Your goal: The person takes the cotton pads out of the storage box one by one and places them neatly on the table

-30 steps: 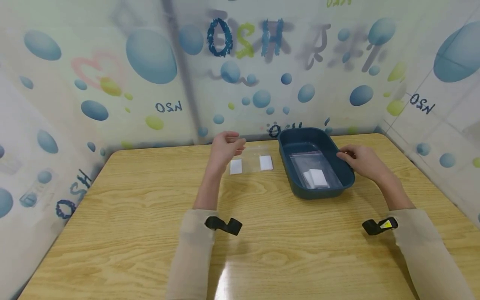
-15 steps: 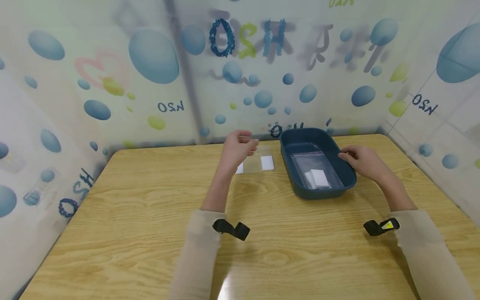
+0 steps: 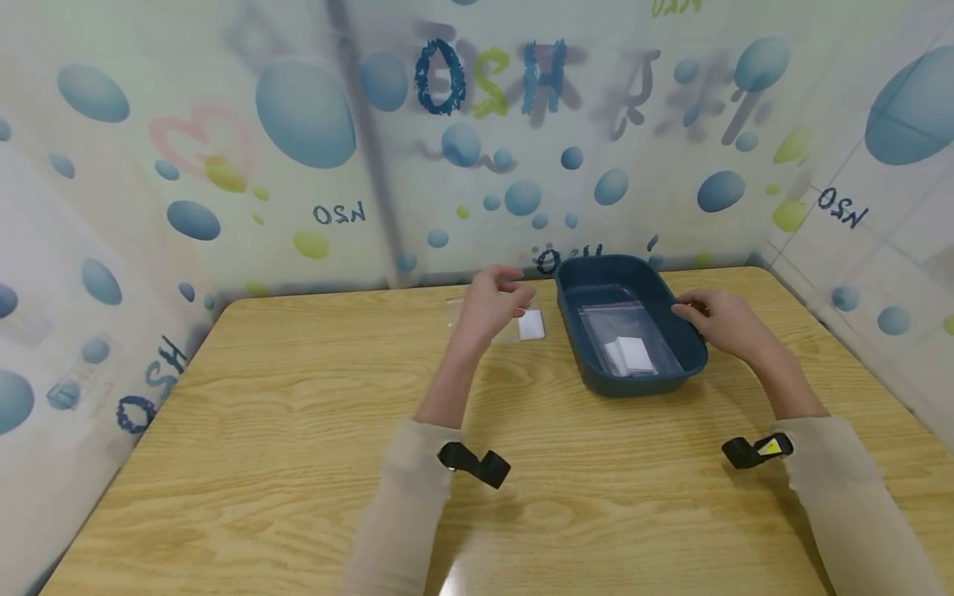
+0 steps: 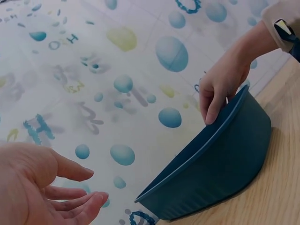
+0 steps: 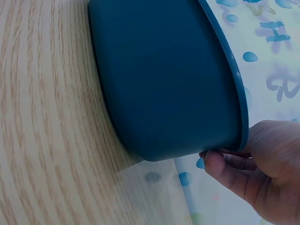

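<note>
My left hand [image 3: 492, 305] hovers above clear plastic bags [image 3: 455, 311] lying flat at the table's back, partly covering them. A white square [image 3: 532, 324] shows just right of that hand. In the left wrist view the left hand's fingers [image 4: 77, 206] are loosely spread and hold nothing. A dark blue plastic basin [image 3: 633, 386] stands to the right. My right hand [image 3: 721, 319] pinches its right rim between thumb and fingers, as the right wrist view also shows. Inside the basin lies a clear zip bag [image 3: 602, 321] with white squares [image 3: 633, 353] in or on it.
The wooden table [image 3: 298, 430] stretches in front of and left of the basin. A patterned wall [image 3: 298, 248] with blue and green spots closes off the back, close behind the bags and basin. Another wall [image 3: 894, 265] rises on the right.
My left hand has moved to the right over the bags, uncovering their left end and hiding the left white square. The right hand keeps its hold on the rim, and the basin stays put.
</note>
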Available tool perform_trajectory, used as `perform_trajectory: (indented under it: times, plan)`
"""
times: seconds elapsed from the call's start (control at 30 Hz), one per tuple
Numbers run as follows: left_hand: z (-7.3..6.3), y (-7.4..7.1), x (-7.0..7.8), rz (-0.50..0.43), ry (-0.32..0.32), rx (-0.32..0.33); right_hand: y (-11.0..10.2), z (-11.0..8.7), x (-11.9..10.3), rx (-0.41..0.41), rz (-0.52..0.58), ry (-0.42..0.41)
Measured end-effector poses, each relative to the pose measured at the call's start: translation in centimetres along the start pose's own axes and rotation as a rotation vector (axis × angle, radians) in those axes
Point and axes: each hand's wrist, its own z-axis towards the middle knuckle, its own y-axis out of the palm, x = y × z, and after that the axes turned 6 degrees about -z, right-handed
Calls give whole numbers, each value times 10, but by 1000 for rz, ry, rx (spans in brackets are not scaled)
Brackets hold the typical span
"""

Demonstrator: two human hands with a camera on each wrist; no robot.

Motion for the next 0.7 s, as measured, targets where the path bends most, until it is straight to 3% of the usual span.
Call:
perform_trajectory:
  times: [0.4, 0.7]
  plan:
    - [-10, 20, 6, -22, 18, -68, 1, -1, 1, 5, -1, -7]
    - [-15, 35, 9, 8, 5, -79, 1, 0, -1, 6, 2, 0]
